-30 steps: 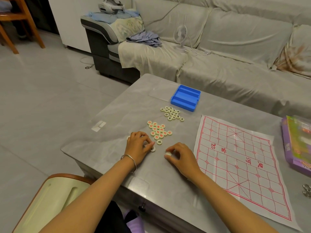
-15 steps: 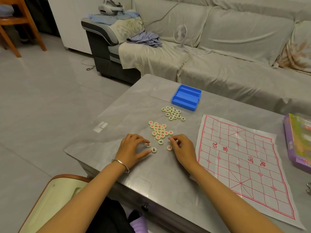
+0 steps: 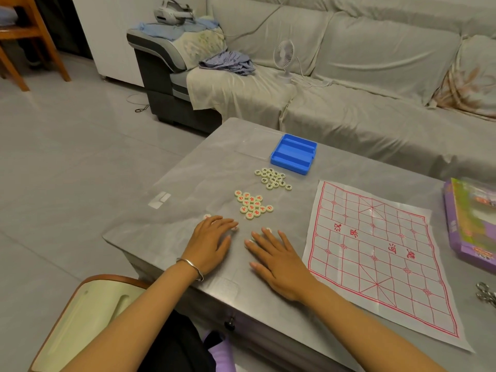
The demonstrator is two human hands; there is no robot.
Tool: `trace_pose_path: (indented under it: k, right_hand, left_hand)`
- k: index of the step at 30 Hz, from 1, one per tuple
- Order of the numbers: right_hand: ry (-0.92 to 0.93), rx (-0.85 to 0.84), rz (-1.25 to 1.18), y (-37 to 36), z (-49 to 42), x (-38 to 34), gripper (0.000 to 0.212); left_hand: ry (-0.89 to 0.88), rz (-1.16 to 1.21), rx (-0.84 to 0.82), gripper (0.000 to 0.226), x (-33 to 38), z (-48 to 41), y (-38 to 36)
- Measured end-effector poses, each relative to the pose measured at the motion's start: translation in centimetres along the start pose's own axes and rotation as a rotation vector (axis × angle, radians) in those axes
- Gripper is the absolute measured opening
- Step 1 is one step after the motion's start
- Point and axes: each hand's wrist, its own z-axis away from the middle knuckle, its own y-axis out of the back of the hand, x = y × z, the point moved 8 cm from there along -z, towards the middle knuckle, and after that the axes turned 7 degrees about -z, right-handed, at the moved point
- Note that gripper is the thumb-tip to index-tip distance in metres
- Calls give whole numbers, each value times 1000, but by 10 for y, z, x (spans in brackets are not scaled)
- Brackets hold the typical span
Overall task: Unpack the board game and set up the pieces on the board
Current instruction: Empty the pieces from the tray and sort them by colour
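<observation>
**Q:** How do the two hands lie?

**A:** Both rest palm down on the grey table (image 3: 188, 183), near its front edge. The left hand (image 3: 212, 242), with a metal bangle (image 3: 191, 267) on the wrist, lies flat with its fingers straight and close together, gripping nothing. The right hand (image 3: 279, 260) lies flat just beside it, fingers straight and spread, and also holds nothing.

**Q:** Where are the game pieces?

**A:** Two groups of round cream discs lie on the table beyond the fingertips. The red pieces (image 3: 253, 205) form the nearer cluster. The black pieces (image 3: 273, 178) form the farther one, just in front of the blue tray (image 3: 294, 153). A few loose pieces (image 3: 234, 228) lie at the hands: one just left of the left fingertips, one touching the edge of the left fingers, and one at the right fingertips. Whether others lie under the left hand cannot be told.

**Q:** And the board?

**A:** The board (image 3: 375, 253), a thin sheet printed with a red grid and red characters, lies flat just to the right of the right hand. Every piece in view lies off it, on the bare table.

**Q:** What else is shown?

**A:** A purple box (image 3: 469, 224) sits at the table's right edge, partly cut off. Behind the table is a covered sofa (image 3: 375, 63) with a small white fan (image 3: 284, 56) standing on it.
</observation>
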Motion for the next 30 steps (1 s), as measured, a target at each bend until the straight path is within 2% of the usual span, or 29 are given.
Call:
trace_pose_path:
  k: [6, 11, 13, 16, 23, 30]
  right_hand:
    - [-54, 12, 69, 7, 43, 19, 61]
    - [-242, -2, 26, 17, 48, 56, 82]
    - [-304, -9, -46, 21, 39, 68, 84]
    - [-378, -16, -137, 26, 17, 85, 65]
    - [-356, 4, -125, 38, -57, 113, 64]
    - [-352, 81, -127, 40, -96, 132, 63]
  left_hand:
    - [-112, -96, -210, 80, 24, 11, -27]
    - [-201, -133, -299, 77, 57, 4, -41]
    - [-230, -178, -307, 79, 67, -4, -45]
    - [-241, -237, -287, 87, 73, -19, -49]
    - [-174, -311, -212, 102, 50, -50, -51]
    - [-140, -259, -239, 86, 45, -59, -48]
